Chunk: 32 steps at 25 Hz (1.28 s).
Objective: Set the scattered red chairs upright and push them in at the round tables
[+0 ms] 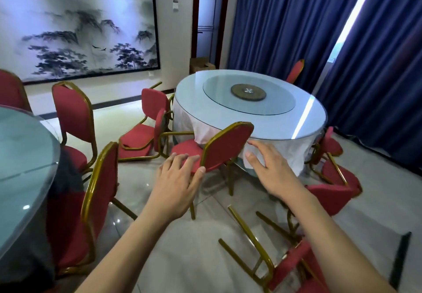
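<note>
At round table (251,119), upright red chair (225,149), backrest toward camera

Upright red chair (225,146) at round table (251,107); left hand (180,178) and right hand (269,167) spread open nr its back. Other chairs (141,133) toppled on floor.

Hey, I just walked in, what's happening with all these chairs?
A person is tidying red chairs around a round table. Both hands reach toward an upright chair standing at the table's near edge: the left hand is at the left side of its backrest, the right hand open beside it, not gripping. Other chairs are not yet righted: two lie tipped on the floor at the left, one at the right, one upside down in the foreground.
</note>
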{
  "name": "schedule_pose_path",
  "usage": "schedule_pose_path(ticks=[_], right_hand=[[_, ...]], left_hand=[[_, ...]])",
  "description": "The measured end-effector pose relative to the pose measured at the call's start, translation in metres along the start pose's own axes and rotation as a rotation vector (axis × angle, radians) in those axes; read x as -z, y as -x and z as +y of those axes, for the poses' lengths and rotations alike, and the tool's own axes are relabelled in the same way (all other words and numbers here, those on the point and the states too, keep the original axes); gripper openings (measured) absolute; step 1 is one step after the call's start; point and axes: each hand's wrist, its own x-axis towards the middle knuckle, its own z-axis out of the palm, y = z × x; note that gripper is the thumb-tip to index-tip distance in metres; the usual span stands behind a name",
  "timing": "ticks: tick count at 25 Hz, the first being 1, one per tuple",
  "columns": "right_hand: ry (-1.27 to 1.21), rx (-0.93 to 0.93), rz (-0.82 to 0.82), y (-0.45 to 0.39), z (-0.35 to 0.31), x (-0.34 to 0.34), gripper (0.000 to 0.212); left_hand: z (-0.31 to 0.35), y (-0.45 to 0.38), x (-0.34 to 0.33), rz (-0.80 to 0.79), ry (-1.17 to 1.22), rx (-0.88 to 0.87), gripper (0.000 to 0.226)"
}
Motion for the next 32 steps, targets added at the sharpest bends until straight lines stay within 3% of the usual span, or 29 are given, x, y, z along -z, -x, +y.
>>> schedule_pose_path(ticks=[10,17,24,28,32], right_hand=[[-0.039,-0.007,-0.086,-0.221,0.154,-0.020,0.053],[0.037,-0.031,-0.246,-0.373,0.283,-0.057,0.061],[0.170,-0.026,-0.321,-0.465,0.355,-0.117,0.062],[0.130,-0.118,-0.390,-0.505,0.395,-0.143,0.063],[0.046,-0.065,-0.436,-0.526,0.415,-0.163,0.058]], left_hand=[[0.014,-0.208,-0.107,-0.082,-0.011,0.102,0.051],[0.013,-0.358,-0.228,-0.180,0.009,0.296,0.060],[0.000,-0.423,-0.294,-0.263,0.023,0.501,0.060],[0.002,-0.437,-0.319,-0.341,0.027,0.576,0.065],[0.005,-0.435,-0.328,-0.296,0.004,0.605,0.068]])
